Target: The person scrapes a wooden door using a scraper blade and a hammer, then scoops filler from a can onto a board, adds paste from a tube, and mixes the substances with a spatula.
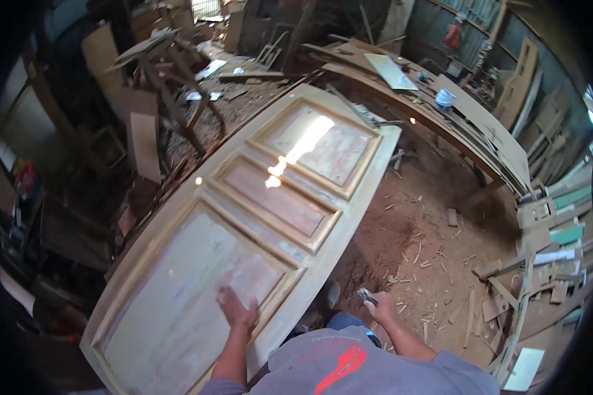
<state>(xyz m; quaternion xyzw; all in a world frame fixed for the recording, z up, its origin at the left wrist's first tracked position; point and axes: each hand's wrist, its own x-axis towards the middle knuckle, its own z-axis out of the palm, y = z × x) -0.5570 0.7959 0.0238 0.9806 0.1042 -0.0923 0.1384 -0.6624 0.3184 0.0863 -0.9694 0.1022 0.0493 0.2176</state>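
A pale panelled wooden door lies flat in front of me, its raised mouldings framing several panels. My left hand is over the nearest large panel, fingers spread, palm down; it seems to rest on the surface. Off the door's right edge, my right hand is closed around a small tool with a grey, metallic-looking end. Its handle is hidden in my fingers, so its exact kind is unclear. Bright sunlight falls across the far panels.
A long workbench at the back right carries boards and a white bucket. Wood offcuts litter the dirt floor. Stacked wood scraps line the right side. A wooden trestle stands at the back left.
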